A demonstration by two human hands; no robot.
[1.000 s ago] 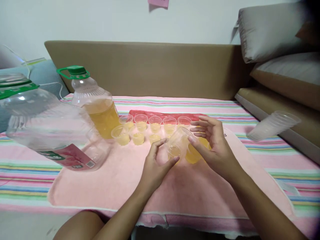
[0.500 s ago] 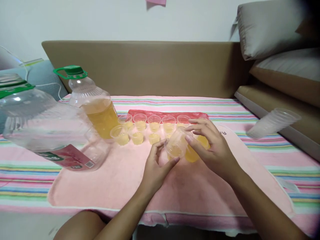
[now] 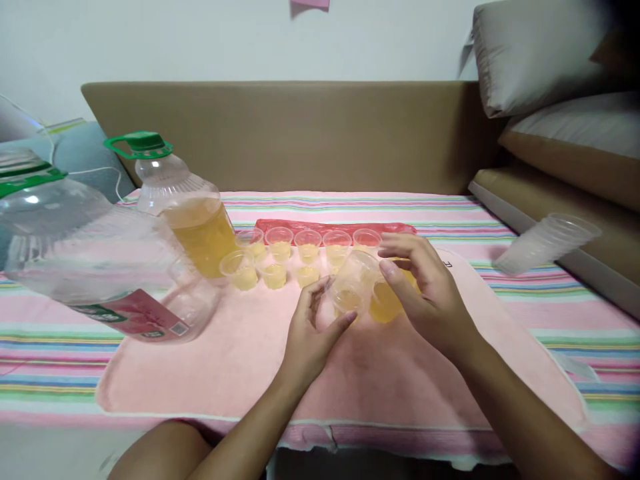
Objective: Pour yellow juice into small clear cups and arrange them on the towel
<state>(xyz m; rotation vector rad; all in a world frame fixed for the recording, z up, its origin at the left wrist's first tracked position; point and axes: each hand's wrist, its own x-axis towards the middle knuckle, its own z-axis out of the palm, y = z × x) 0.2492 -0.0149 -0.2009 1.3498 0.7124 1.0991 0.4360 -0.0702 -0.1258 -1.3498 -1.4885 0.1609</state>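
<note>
A clear plastic cup (image 3: 356, 275) is tilted in my left hand (image 3: 313, 327), its thumb and fingers around the lower end. My right hand (image 3: 425, 287) is just right of the cup, thumb and fingers apart and curved, with nothing visible between them. Behind the hands, clear cups (image 3: 307, 245) with yellow liquid stand in two rows, partly hidden by the held cup and the right hand. A larger amount of yellow liquid (image 3: 385, 303) shows beside the held cup; its container is mostly covered.
At the left stand a nearly empty large bottle (image 3: 100, 247) and a green-capped bottle (image 3: 195, 227) part full of yellow liquid. A red plastic bag (image 3: 335, 228) lies behind the cups. Stacked clear cups (image 3: 547, 243) lie at right on the striped cloth, beside the pink mat (image 3: 240, 373).
My right hand has drawn slightly right, away from the cup's rim. The cup in my left hand leans a little more to the right. The standing cups have not moved.
</note>
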